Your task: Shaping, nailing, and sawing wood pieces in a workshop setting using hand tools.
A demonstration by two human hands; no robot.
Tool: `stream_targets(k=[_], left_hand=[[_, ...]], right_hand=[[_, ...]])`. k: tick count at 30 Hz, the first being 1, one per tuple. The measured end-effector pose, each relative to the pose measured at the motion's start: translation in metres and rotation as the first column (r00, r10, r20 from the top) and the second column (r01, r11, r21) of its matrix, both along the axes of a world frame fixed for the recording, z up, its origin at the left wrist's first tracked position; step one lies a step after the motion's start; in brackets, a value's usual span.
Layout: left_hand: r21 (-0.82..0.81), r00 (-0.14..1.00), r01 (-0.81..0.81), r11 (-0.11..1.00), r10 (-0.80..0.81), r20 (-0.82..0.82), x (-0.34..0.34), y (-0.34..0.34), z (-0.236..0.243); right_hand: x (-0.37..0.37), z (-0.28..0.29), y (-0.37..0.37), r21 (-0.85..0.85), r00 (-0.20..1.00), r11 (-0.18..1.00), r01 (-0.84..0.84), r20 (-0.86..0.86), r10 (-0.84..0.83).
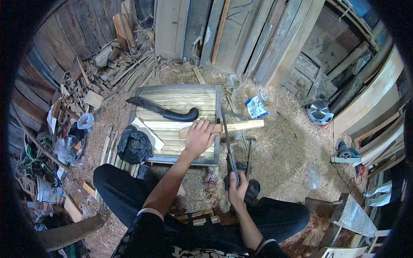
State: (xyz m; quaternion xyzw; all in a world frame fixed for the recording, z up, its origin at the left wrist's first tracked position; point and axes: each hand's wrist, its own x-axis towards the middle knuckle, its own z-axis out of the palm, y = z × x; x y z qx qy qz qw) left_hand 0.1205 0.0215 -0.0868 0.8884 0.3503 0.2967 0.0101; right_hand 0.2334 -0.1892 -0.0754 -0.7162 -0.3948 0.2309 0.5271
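Two hands at work: the left hand (199,138), palm down, clasps a wooden strip (246,125) from above, while the right hand (237,189) is closed around the handle of a saw (231,155), whose blade, seen nearly edge-on, crosses the strip; tooth contact cannot be made out. The strip lies on a slatted panel (176,88), its right end overhanging the panel's edge. Being slender dry-looking timber, it is probably light and stiff, its rough faces unlikely to slip; the supported portion offers the firmest hold, clear of the blade. The thin blade probably flexes, hence the grip at its handle. Farther out lie a machete (150,106) and a black plastic bag (134,145).
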Motion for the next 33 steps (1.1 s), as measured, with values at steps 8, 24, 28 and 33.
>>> stream_targets(k=[8, 24, 28, 33], left_hand=[[0.004, 1.0, -0.011, 1.0, 0.011, -0.017, 0.004, -0.004, -0.005], [-0.008, 0.998, 0.061, 0.998, -0.061, -0.018, -0.002, -0.006, -0.006], [-0.058, 0.998, 0.057, 0.997, -0.058, -0.02, 0.001, -0.008, 0.0], [-0.033, 0.998, 0.053, 0.998, -0.051, 0.048, -0.003, -0.003, -0.007]], right_hand=[[-0.002, 0.015, 0.01, -0.094, 0.992, 0.993, -0.077, -0.104, 0.067], [-0.001, 0.018, 0.016, -0.089, 0.978, 0.99, -0.111, -0.185, 0.093], [-0.001, 0.02, 0.026, -0.099, 0.993, 0.991, -0.086, -0.085, 0.078], [-0.001, 0.016, 0.021, -0.069, 0.995, 0.994, -0.087, -0.064, 0.082]])
